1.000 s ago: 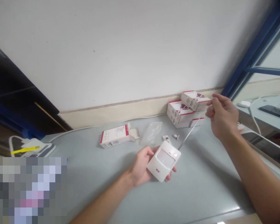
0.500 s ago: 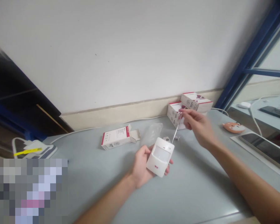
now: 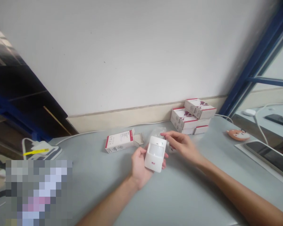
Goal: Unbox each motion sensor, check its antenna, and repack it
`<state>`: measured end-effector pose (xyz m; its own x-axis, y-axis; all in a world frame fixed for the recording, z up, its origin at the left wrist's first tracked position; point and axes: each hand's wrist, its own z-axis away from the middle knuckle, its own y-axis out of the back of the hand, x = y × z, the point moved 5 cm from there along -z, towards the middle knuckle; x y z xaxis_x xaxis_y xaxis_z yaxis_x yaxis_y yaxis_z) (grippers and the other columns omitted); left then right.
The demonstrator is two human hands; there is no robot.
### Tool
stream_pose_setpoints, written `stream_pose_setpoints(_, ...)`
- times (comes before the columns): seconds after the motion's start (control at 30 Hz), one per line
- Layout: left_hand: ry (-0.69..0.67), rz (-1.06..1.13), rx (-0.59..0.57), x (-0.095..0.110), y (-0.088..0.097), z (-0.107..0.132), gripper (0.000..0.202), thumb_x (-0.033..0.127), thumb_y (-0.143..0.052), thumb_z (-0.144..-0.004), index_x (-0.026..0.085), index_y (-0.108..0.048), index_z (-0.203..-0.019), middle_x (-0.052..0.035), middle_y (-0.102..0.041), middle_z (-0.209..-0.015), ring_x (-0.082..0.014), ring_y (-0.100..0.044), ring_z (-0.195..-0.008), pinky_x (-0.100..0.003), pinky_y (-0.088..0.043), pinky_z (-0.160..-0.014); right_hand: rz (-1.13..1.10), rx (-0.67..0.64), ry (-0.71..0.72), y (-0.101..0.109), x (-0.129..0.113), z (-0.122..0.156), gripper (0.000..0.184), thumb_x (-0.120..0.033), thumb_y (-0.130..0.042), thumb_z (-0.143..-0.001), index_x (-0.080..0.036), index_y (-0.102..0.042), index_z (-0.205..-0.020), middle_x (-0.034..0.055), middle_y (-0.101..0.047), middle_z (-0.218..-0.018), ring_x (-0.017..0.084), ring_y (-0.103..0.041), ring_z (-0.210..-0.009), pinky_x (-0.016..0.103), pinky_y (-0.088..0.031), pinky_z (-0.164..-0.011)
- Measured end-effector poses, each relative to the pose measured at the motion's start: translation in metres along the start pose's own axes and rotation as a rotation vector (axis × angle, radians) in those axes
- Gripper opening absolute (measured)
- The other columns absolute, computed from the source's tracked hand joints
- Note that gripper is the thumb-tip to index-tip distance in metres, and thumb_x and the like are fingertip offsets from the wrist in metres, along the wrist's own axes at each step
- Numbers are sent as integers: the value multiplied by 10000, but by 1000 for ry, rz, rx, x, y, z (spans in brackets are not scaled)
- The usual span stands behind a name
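A white motion sensor (image 3: 155, 154) with a curved window and a small red mark lies tilted in my left hand (image 3: 139, 166). My fingers wrap round its sides from beneath, thumb on the left edge. Close to the sensor's upper right corner, my right hand (image 3: 180, 145) is closed in a pinch, at the spot where the sensor's thin metal antenna ends; the antenna itself is mostly hidden by the fingers. Just behind the sensor is a crumpled clear plastic bag (image 3: 157, 131). An opened white and red box (image 3: 121, 141) rests to the left with its flap out.
Several white and red boxes (image 3: 187, 118) are stacked against the wall at the back right. An orange animal-face item (image 3: 238, 135) and a dark flat device (image 3: 269, 157) lie on the right. A power strip (image 3: 46, 152) with a yellow-tagged plug sits on the left.
My right hand has come down and left to the sensor's corner, and the long stretch of antenna seen before no longer shows. The sensor stands slightly more upright in my left hand.
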<state>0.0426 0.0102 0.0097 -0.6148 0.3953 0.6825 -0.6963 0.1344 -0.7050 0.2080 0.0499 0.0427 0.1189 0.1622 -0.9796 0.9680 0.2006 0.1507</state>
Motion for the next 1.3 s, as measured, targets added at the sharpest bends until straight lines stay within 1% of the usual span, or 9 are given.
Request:
stream_pose_setpoints(0.3,14,0,-47,5,-6,1,495,338,-458,-896,11,-665,-1205,-226,-764,-912,-291,-695,-708,-394,-487,-724,107,33,63,9,-2,-3,409,-584,-601,-996,-255,-791,-1146,66,-743,-1062,193,-630,-771,319,-478,-652)
stream_pose_setpoints(0.53,-28,-12,-47,14,-8,1,521,336,-422,-896,-7,-668,-1202,-238,-767,-955,-302,-710,-723,-399,-502,-730,128,-6,118,4,-6,0,430,-522,-569,-1032,-312,-672,-1393,20,-689,-989,147,-561,-693,313,-511,-663)
stream_pose_setpoints(0.67,-45,-73,-58,19,-10,3,546,378,-421,-932,18,-625,-1287,-223,-776,-958,-309,-727,-722,-400,-518,-714,117,-32,128,1,-7,3,421,-519,-560,-1039,-296,-685,-1374,24,-678,-971,148,-554,-715,306,-521,-668)
stream_pose_setpoints(0.83,-252,-201,10,41,-13,6,442,401,-465,-972,95,-621,-1251,-155,-789,-953,-274,-743,-720,-379,-551,-719,101,31,153,6,-8,1,529,-526,-572,-1034,-314,-538,-1518,38,-656,-1095,133,-554,-667,300,-528,-606)
stream_pose_setpoints(0.93,-434,-256,121,62,-5,6,401,411,-470,-965,142,-599,-1233,-112,-790,-940,-251,-745,-725,-373,-572,-742,335,154,301,14,-11,-1,348,-452,-553,-1047,-271,-672,-1319,55,-644,-1074,153,-591,-723,307,-517,-636)
stream_pose_setpoints(1.03,-561,-357,208,76,9,3,392,440,-475,-963,189,-569,-1249,-81,-786,-959,-237,-742,-731,-362,-577,-725,584,118,419,7,-9,2,228,-387,-541,-1050,-244,-715,-1014,52,-638,-1000,166,-600,-750,324,-504,-701)
stream_pose_setpoints(1.17,-666,-490,264,81,20,4,362,446,-473,-969,207,-565,-1224,-62,-770,-982,-215,-725,-738,-350,-576,-724,795,24,440,-20,0,9,230,-427,-652,-987,-243,-627,-1122,60,-678,-1097,199,-644,-796,338,-490,-717)
stream_pose_setpoints(1.23,-646,-570,220,78,15,6,369,457,-477,-974,198,-580,-1217,-74,-763,-1001,-215,-719,-748,-339,-566,-708,914,9,430,-33,3,10,295,-421,-689,-959,-239,-600,-1173,67,-696,-1142,222,-671,-818,343,-478,-719)
stream_pose_setpoints(1.3,-582,-636,116,72,6,8,388,478,-490,-978,196,-593,-1224,-83,-755,-1007,-221,-713,-761,-340,-561,-700,998,18,420,-39,6,7,171,-352,-645,-981,-235,-625,-1105,57,-719,-1086,226,-682,-804,343,-460,-724)
